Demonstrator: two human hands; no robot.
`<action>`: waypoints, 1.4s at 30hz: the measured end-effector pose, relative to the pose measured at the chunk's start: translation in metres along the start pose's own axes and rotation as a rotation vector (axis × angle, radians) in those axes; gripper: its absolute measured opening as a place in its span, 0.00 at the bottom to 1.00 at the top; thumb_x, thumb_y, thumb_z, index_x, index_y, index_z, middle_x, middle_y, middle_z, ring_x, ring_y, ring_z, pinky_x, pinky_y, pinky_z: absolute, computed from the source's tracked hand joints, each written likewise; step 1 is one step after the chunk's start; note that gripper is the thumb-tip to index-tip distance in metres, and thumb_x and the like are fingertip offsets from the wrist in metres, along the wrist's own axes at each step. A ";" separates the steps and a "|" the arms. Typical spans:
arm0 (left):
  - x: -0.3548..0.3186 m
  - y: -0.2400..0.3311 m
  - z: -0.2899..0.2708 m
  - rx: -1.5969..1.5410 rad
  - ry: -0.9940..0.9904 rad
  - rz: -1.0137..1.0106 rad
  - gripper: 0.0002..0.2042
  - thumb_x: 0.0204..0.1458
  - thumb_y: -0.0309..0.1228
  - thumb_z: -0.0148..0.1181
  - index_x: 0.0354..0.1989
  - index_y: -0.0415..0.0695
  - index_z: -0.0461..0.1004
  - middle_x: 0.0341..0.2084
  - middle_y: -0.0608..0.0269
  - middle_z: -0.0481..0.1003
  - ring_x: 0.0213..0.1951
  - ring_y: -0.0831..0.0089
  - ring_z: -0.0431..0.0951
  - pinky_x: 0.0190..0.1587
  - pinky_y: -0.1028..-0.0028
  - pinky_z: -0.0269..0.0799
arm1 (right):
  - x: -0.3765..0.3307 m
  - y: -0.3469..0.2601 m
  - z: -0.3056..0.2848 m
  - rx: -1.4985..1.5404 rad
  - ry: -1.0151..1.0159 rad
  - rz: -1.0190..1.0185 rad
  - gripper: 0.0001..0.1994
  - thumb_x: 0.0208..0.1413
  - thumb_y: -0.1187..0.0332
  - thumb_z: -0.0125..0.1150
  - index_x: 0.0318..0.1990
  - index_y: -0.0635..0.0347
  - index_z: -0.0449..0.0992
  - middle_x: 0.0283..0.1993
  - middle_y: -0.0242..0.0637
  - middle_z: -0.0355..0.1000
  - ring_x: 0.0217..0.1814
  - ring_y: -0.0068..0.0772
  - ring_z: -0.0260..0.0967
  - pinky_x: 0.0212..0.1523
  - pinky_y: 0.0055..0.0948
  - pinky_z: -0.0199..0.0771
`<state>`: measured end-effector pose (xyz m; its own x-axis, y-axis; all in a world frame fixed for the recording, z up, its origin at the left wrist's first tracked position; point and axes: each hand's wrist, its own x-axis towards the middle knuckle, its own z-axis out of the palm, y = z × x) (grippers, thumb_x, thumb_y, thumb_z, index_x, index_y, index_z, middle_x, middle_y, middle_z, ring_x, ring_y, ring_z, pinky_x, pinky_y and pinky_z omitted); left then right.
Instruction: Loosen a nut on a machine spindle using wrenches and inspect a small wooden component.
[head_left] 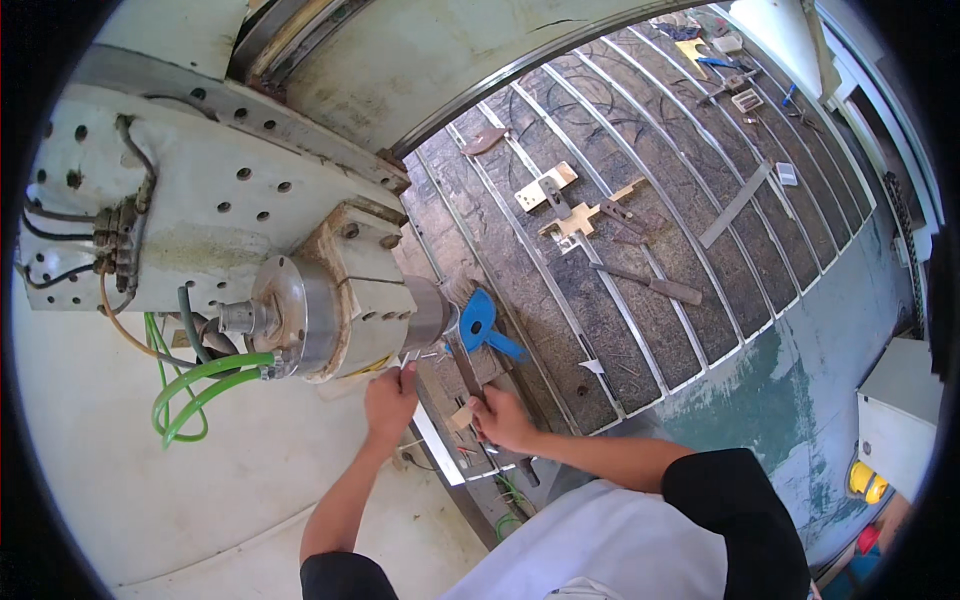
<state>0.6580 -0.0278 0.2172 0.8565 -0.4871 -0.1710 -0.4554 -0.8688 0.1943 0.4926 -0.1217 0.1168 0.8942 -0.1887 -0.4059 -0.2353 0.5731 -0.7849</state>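
Note:
My left hand (390, 400) is closed on a thin metal tool (412, 358) just under the grey spindle motor (330, 320) of the machine. My right hand (503, 420) grips the wooden end of a long-handled brush (463, 365). The brush's bristles reach up beside the spindle nose (435, 310). A blue plastic spanner (482, 325) sits against the spindle nose, just right of the brush. Both hands are close together below the spindle.
A slotted dark machine bed (640, 230) stretches to the right, carrying wooden blocks (546, 187), metal clamps (650, 283) and a flat bar (735, 205). Green hoses (200, 385) loop left of the motor. A grey cabinet (900, 420) stands at the right.

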 end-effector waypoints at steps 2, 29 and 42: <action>-0.001 -0.002 0.000 0.004 0.023 0.065 0.23 0.57 0.45 0.52 0.17 0.38 0.71 0.15 0.44 0.71 0.22 0.43 0.73 0.26 0.52 0.67 | 0.001 0.015 0.014 0.011 0.069 -0.101 0.13 0.66 0.65 0.49 0.30 0.63 0.62 0.16 0.30 0.62 0.16 0.20 0.62 0.16 0.26 0.64; -0.028 0.023 0.018 -0.368 -0.193 -0.108 0.21 0.58 0.42 0.51 0.26 0.32 0.69 0.21 0.37 0.73 0.30 0.39 0.75 0.33 0.54 0.71 | 0.036 0.058 0.084 0.116 0.248 -0.269 0.07 0.58 0.77 0.52 0.44 0.63 0.67 0.34 0.35 0.72 0.37 0.21 0.67 0.34 0.25 0.68; -0.032 0.029 0.006 -0.704 -0.305 -0.251 0.16 0.57 0.36 0.57 0.25 0.37 0.64 0.12 0.61 0.67 0.10 0.74 0.68 0.14 0.71 0.64 | -0.023 0.002 -0.007 0.586 -0.155 0.571 0.19 0.66 0.51 0.42 0.36 0.57 0.68 0.21 0.27 0.60 0.20 0.22 0.57 0.24 0.30 0.66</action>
<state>0.6156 -0.0381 0.2228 0.7626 -0.3755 -0.5267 0.0894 -0.7453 0.6607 0.4686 -0.1221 0.1214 0.7497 0.3442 -0.5653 -0.4706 0.8778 -0.0895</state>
